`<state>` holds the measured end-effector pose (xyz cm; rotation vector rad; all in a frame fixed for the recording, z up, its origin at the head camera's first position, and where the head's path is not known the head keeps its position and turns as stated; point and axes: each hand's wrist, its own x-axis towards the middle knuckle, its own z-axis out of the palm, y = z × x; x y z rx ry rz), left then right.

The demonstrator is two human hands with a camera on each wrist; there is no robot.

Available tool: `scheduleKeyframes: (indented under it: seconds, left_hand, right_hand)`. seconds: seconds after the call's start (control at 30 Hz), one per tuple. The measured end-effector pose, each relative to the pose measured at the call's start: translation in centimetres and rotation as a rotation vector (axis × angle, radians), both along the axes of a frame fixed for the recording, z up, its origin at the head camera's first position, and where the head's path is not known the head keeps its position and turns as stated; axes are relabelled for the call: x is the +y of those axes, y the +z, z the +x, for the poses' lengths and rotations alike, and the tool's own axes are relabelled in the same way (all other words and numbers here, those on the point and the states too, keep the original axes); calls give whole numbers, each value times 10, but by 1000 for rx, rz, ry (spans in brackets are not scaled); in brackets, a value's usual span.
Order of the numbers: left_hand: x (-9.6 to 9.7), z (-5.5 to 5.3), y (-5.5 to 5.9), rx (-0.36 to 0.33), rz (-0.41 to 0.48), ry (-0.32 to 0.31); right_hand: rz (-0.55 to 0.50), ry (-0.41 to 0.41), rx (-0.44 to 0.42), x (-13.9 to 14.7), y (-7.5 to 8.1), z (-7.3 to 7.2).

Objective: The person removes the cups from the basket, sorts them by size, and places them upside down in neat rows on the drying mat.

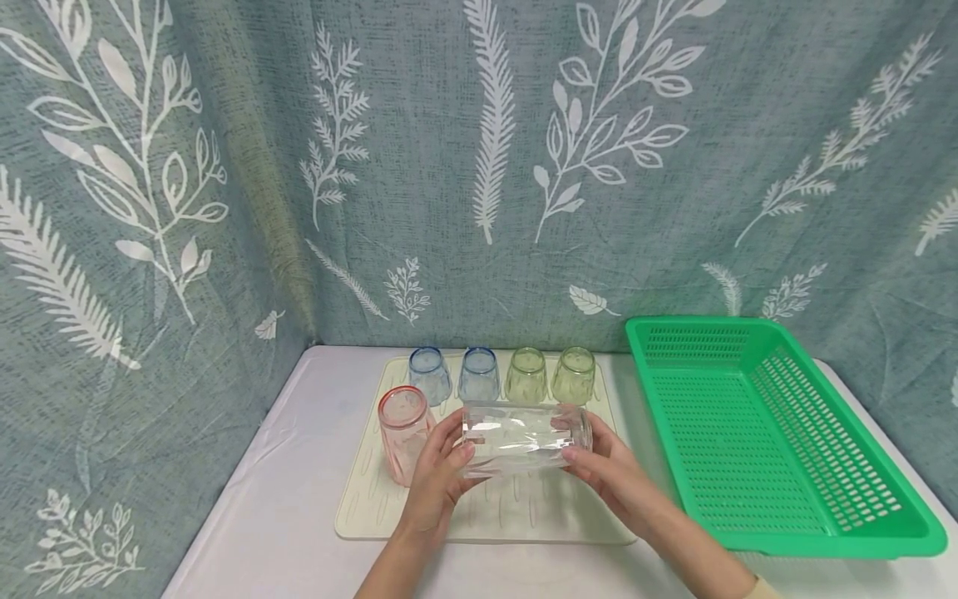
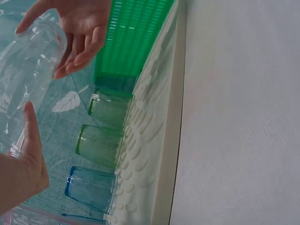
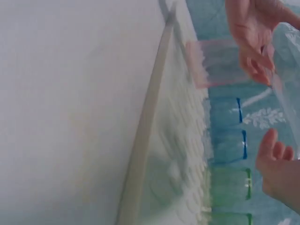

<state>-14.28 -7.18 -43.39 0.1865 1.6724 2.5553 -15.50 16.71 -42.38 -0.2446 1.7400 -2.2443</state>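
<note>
A clear, tall drinking glass (image 1: 516, 439) lies sideways in the air above the cream drying mat (image 1: 516, 524). My left hand (image 1: 437, 478) grips its left end, thumb in front. At the other end my right hand (image 1: 617, 474) holds the glass between thumb and fingers. Just left of the left hand stands a tall pink glass (image 1: 404, 437) with a red rim. In the left wrist view, the clear glass (image 2: 23, 75) stretches between both hands. The right wrist view shows only part of it.
Along the mat's back edge stand two blue glasses (image 1: 430, 378) (image 1: 479, 378) and two green glasses (image 1: 526, 378) (image 1: 574, 378). A green plastic basket (image 1: 737, 449) sits to the right on the white table (image 1: 262, 499). Patterned curtain (image 1: 449, 166) hangs behind and at the sides.
</note>
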Motion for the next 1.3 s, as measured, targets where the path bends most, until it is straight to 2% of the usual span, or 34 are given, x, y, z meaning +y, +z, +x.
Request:
scheduleKeyframes:
  seconds: [0.17,0.37,0.6,0.83,0.9,1.0,1.1,1.17,1.23,1.3]
  left_hand:
    - [2,1,0,10,31,1]
    - [3,3,0,22,77,-9]
    - [0,2,0,-4,83,-41]
    - [-5,3,-4,-1,63,-87]
    - [-8,4,-5,5,3,-96]
    - [-15,7,-8,27,-154,-98]
    - [-24,10,-12,97,-339,-95]
    - [-31,13,-14,164,-427,-92]
    - [-40,16,-16,285,-447,-83]
    - [-48,19,-16,429,-412,-34]
  right_hand:
    - [-236,79,-69,-3,-4,3]
    - [-377,111,-83,-8,-8,6]
    - [-417,82,-85,-10,-9,7]
    - [-395,31,-69,-13,-9,9]
    - [-395,13,-65,-13,-10,8]
    - [-380,-10,-48,-13,-9,6]
    - [-338,-50,-12,-13,-6,4]
    - [-299,-98,10,-13,-4,3]
    - [-253,-160,21,-14,-2,0]
    - [-200,-226,21,-15,0,-3]
